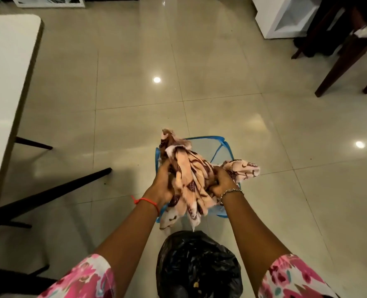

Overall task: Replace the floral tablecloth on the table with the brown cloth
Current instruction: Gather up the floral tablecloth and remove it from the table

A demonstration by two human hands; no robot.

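- Over the basket on the floor, the floral cloth hangs bunched, not yet dropped in.
- Each grip is clamped on the bundle, left hand and right hand alike.
- The desk shows its white top uncovered, so stripping looks done.
- No brown cloth in view; laying it is all still left.

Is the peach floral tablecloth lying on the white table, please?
No, left hand and right hand hold the peach floral tablecloth over a blue mesh basket.
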